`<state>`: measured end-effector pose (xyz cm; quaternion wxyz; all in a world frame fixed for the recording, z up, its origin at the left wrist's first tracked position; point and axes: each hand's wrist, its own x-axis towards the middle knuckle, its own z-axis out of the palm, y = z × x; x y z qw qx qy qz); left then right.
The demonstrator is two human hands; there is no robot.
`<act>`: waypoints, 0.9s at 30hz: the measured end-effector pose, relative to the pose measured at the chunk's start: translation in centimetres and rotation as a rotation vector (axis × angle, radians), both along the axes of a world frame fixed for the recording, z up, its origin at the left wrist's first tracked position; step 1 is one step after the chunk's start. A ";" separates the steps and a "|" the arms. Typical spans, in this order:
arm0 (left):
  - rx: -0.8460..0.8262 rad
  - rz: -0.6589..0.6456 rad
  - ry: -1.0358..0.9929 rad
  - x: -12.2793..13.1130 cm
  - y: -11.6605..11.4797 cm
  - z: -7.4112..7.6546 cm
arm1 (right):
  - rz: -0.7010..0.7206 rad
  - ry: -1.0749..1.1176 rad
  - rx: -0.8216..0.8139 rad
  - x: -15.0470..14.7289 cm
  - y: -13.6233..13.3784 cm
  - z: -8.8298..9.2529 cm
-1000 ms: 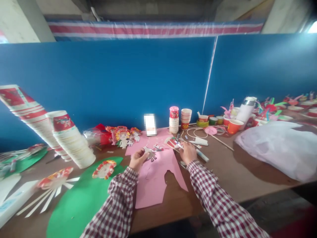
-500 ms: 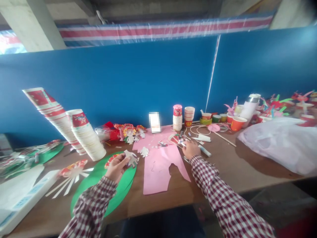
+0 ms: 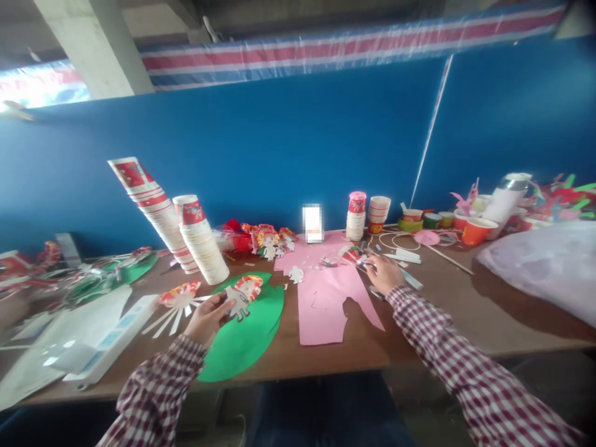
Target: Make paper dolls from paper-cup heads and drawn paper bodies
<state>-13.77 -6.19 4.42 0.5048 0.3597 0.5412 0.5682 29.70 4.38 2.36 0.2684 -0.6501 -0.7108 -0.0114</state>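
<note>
My left hand (image 3: 209, 316) pinches a grey-white paper doll cutout (image 3: 239, 304) between thumb and fingers, above a green paper sheet (image 3: 251, 347). Just behind the cutout lies a red-and-yellow paper ring (image 3: 249, 287). My right hand (image 3: 385, 274) is at the small clutter right of a cut pink paper sheet (image 3: 321, 316). Its fingers are bent together among pens and scraps; what they hold, if anything, is too small to make out. A second white doll cutout (image 3: 295, 274) lies at the pink sheet's left edge.
Tall stacks of paper cups (image 3: 205, 248) lean at the left, beside a fan of paper strips (image 3: 179, 301) and a white power strip (image 3: 112, 341). Two shorter cup stacks (image 3: 356, 217) stand at the back. A plastic bag (image 3: 540, 261) and decorated cups (image 3: 479, 230) are at right.
The view has turned left, so things sit farther right. The red-and-yellow ring, partly behind my left hand before, now shows beyond the cutout. My right hand stays by the pens and scraps.
</note>
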 end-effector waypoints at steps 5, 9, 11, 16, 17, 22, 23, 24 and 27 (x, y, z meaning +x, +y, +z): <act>-0.025 0.013 0.002 -0.4 -0.3 -1.1 | 0.279 0.093 -0.095 -3.7 -1.0 1.7; -0.040 -0.020 -0.005 0.1 -0.4 -1.6 | 0.426 0.093 -0.206 -9.1 -0.5 2.0; -0.044 -0.036 -0.011 0.2 -0.5 -1.7 | 0.447 0.074 -0.267 -11.8 0.2 2.0; -0.059 -0.020 -0.010 -0.7 -1.1 -1.9 | 0.523 0.051 -0.372 -18.2 1.2 2.0; -0.061 -0.009 -0.010 -0.9 -1.2 -1.9 | 0.545 0.057 -0.383 -19.5 1.2 2.0; -0.072 0.036 -0.015 -2.0 -1.7 -2.4 | 0.553 0.116 -0.426 -25.3 0.5 2.1; -0.073 0.041 -0.014 -2.1 -1.7 -2.6 | 0.527 0.130 -0.431 -26.2 0.4 2.0; -0.074 0.042 -0.013 -2.2 -1.7 -2.7 | 0.496 0.146 -0.436 -27.0 0.3 2.0; -0.079 0.021 -0.004 -2.4 -1.5 -3.1 | 0.408 0.194 -0.463 -28.7 0.1 1.9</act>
